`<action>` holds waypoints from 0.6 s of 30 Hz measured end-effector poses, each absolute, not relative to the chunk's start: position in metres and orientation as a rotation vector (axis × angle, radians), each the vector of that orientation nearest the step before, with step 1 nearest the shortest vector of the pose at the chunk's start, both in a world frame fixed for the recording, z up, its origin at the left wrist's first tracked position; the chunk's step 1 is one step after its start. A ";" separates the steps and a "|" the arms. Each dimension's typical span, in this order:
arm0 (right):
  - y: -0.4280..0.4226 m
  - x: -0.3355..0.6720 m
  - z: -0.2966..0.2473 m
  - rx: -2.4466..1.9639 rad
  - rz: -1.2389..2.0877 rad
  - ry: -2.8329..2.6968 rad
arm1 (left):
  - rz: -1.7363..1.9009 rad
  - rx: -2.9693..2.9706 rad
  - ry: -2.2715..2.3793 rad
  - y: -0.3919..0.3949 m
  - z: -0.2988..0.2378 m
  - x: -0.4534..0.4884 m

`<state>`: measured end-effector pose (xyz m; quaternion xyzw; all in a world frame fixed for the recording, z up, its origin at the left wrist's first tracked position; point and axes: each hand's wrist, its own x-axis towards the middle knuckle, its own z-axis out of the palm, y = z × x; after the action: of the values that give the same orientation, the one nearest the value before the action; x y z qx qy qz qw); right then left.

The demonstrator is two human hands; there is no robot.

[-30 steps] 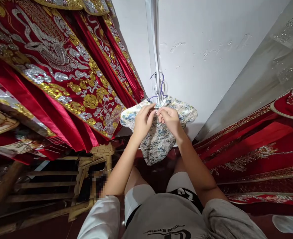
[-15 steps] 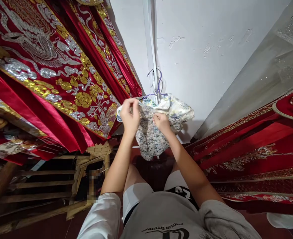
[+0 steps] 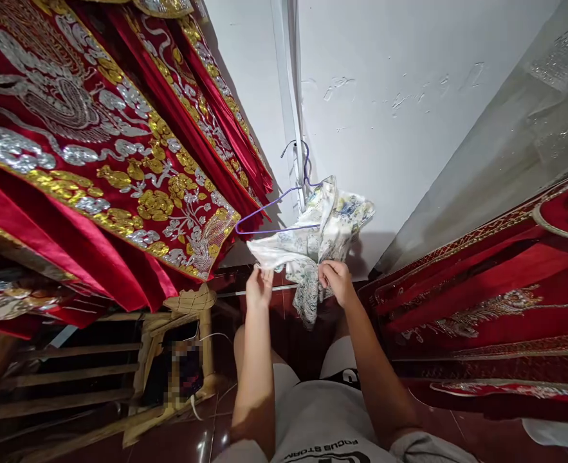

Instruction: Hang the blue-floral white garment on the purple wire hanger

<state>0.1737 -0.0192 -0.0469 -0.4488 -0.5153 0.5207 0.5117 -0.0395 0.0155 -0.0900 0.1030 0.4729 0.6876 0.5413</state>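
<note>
A white floral garment (image 3: 346,212) hangs by one side from a purple wire hanger (image 3: 267,209). The hanger's left arm is bare, while its right arm is still covered by the cloth. The hook sits on a white rail (image 3: 297,151) against the wall. My left hand (image 3: 259,287) pinches the garment's loose left edge, below the bare hanger arm. My right hand (image 3: 336,281) is closed on the front of the garment, lower down and to the right. The garment's lower part bunches and dangles between the hands.
Red embroidered cloth (image 3: 158,173) with gold and silver sequins hangs at the left. More red beaded garments (image 3: 481,289) stand at the right. A bamboo chair (image 3: 139,360) is at lower left, with a cable beside it. Behind the hanger is a white wall (image 3: 384,96).
The garment's left side has come off the hanger, baring the purple arm. Both hands have moved down toward me, drawing the cloth with them.
</note>
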 end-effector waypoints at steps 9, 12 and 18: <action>-0.018 0.197 -0.064 -1.332 0.950 -1.553 | 1.600 1.029 0.994 -0.022 -0.046 0.009; -0.015 0.177 -0.057 -1.163 1.015 -1.702 | 1.529 1.235 1.015 -0.031 -0.028 0.022; -0.015 0.164 -0.027 -0.966 1.292 -1.766 | 1.478 1.564 0.917 -0.023 -0.022 0.018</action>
<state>0.1638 -0.0150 -0.0272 -0.3760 -0.6871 0.5025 0.3660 0.0183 -0.0232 -0.0222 0.6155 0.3607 0.5818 0.3906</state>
